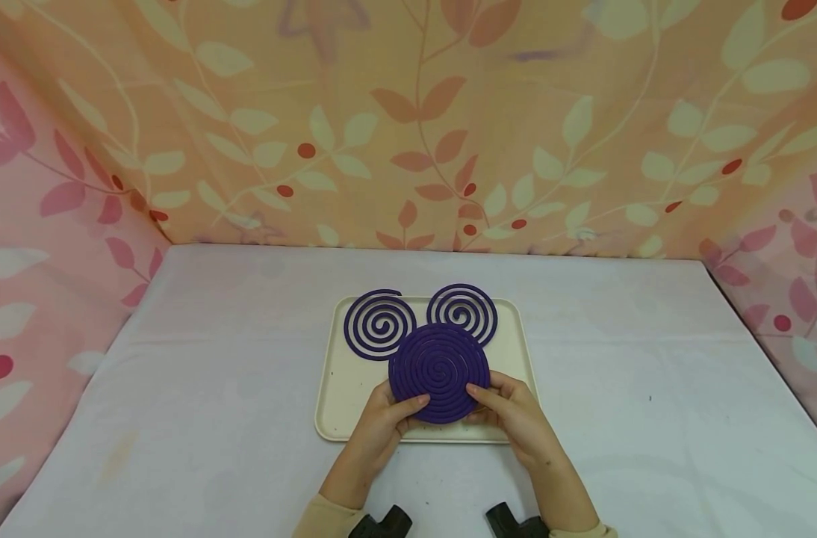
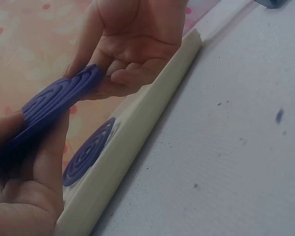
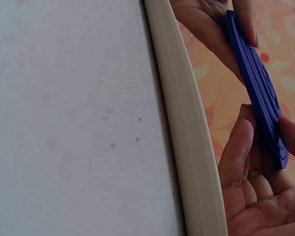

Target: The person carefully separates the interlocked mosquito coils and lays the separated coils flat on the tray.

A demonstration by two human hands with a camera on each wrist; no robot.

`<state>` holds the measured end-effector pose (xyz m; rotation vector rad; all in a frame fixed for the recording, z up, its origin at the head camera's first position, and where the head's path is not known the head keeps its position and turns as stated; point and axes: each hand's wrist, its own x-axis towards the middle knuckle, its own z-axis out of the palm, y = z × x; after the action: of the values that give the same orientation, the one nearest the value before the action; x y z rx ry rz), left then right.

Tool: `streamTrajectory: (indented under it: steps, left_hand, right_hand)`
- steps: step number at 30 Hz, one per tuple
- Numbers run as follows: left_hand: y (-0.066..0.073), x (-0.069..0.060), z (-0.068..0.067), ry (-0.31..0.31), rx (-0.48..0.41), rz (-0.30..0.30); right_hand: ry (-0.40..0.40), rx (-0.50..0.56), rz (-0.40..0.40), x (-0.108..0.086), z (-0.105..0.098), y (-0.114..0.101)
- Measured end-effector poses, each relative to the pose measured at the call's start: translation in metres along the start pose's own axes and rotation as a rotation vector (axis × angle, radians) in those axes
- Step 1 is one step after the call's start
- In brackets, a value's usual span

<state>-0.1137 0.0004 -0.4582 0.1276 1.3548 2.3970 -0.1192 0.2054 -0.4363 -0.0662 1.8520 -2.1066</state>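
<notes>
A round purple mosquito coil, its rings packed close together, is held up over the cream tray. My left hand pinches its lower left edge, thumb on top and fingers beneath. On the lower right edge, my right hand grips it the same way. Both wrist views show the held coil edge-on, flat and thin, raised off the tray. Behind it lie two single open spirals, a left coil and a right coil, each partly covered by the held one in the head view.
White cloth covers the table on all sides of the tray. Leaf-patterned curtains, orange at the back and pink at the left and right, enclose it. Small dark specks dot the cloth near the tray's front edge.
</notes>
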Motion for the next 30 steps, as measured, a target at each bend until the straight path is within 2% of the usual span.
streamTrajectory:
  steps: [12,22,30]
  left_hand:
    - [-0.0004,0.0003,-0.0002,0.017,0.001,-0.012]
    - [-0.0015,0.0014,-0.0006,0.0,0.022,-0.003]
    - [-0.003,0.0019,-0.001,0.004,0.016,-0.004]
  right_hand:
    - [0.0,0.005,0.008,-0.0002,-0.0001,-0.0006]
    - [0.069,0.009,-0.028,-0.0009,0.0002,0.0]
    - [0.073,0.005,-0.007,-0.0002,0.0001,-0.0004]
